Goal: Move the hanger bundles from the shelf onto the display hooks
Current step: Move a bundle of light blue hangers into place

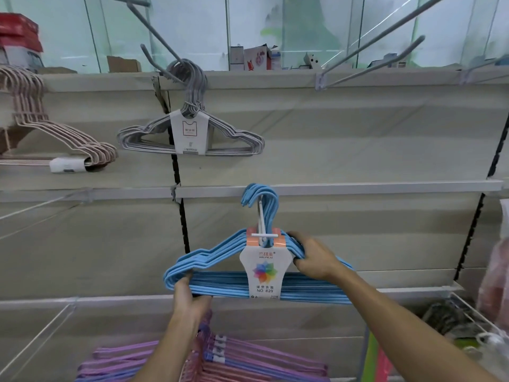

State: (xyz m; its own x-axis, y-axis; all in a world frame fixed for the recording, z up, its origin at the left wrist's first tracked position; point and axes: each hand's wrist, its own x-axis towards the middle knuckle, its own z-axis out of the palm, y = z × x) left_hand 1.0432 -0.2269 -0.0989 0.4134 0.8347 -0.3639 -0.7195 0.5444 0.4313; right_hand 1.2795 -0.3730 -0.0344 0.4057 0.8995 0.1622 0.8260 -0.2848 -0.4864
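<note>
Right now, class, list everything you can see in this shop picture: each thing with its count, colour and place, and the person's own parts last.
blue hanger bundle: one, blue, white label, centre, held by both hands, its hooks over a white display hook
grey hanger bundle: one, grey, hung on an upper hook
pink hanger bundle: one, pale pink, far left
purple and pink hanger bundles: several, lying at the bottom
empty hooks: several, grey, upper right
boxes: several, mixed colours, top ledge
left hand: grips the blue bundle's lower left
right hand: grips its right shoulder
</note>
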